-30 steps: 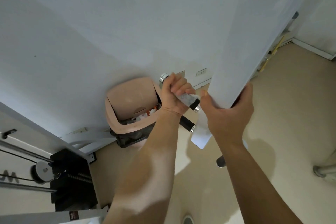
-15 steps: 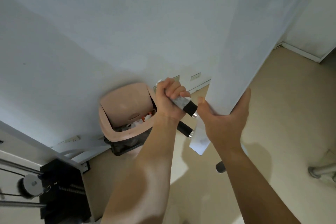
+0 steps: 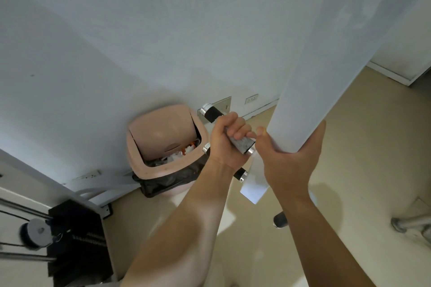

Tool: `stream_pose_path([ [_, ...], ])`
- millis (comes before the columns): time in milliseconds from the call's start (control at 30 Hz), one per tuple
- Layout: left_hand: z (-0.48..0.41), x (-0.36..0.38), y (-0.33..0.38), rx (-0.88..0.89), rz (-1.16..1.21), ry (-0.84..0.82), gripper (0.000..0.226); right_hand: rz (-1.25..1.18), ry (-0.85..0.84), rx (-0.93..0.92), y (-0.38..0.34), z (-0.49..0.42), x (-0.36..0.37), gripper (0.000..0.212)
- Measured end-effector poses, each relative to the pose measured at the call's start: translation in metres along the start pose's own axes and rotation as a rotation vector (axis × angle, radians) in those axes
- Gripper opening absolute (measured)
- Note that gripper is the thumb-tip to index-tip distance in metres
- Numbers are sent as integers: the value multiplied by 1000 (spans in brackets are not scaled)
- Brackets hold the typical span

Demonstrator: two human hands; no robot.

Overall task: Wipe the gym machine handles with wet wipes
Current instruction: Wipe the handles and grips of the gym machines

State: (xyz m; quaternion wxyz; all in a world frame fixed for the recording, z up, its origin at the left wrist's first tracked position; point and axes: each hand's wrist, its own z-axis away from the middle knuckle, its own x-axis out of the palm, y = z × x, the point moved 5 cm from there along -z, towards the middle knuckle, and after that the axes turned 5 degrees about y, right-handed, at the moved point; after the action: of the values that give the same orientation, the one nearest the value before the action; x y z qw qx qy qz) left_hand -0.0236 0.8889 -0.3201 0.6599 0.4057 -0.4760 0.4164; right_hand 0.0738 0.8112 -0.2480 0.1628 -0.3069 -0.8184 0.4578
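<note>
**Wipe on handle, left hand working**

Your left hand (image 3: 227, 144) is closed in a fist round the handle (image 3: 213, 114), with the wipe (image 3: 242, 145) wrapped under its fingers, just beside the post (image 3: 314, 88). The wipe is thin, soft and wet; I judge it slips easily on the stiff bar, so keep it wrapped. Your right hand (image 3: 289, 163) grips the post from below, forearm raised.
</note>
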Motion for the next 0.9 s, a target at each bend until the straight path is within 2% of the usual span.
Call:
stream_pose_path([
  [67, 4, 3, -5, -4, 9, 15, 38, 4, -6, 3, 2, 1, -1, 54],
  [200, 3, 1, -6, 69, -300, 471, 33, 19, -15, 17, 0, -3, -1, 55],
  [233, 3, 3, -2, 100, -383, 556, 31, 24, -21, 18, 0, -3, -1, 55],
  [300, 2, 5, 4, 122, -464, 624, 30, 32, -29, 15, -1, -3, -2, 55],
  [367, -1, 1, 7, 83, -417, 539, 30, 31, -44, 7, -1, -3, -3, 54],
  [467, -9, -4, 13, 50, -282, 122, 39, 22, -59, 3, 0, -2, -3, 53],
  [533, -12, -1, 15, 16, -214, -115, 37, 20, -64, 6, 1, -1, -3, 53],
  [600, -15, 0, 22, 40, -132, -164, 33, 21, -74, 15, 2, 0, -4, 52],
  [667, -18, 2, 34, 83, -85, -62, 35, 27, -76, 29, 4, -2, -6, 52],
  [800, -19, 9, 50, 204, -288, 472, 45, 43, -74, 25, 5, -5, -6, 53],
  [833, -18, 12, 51, 259, -344, 552, 50, 43, -65, 30, 5, -5, -5, 52],
  [900, -15, 16, 45, 283, -375, 583, 51, 37, -36, 37, 5, -5, -5, 51],
])
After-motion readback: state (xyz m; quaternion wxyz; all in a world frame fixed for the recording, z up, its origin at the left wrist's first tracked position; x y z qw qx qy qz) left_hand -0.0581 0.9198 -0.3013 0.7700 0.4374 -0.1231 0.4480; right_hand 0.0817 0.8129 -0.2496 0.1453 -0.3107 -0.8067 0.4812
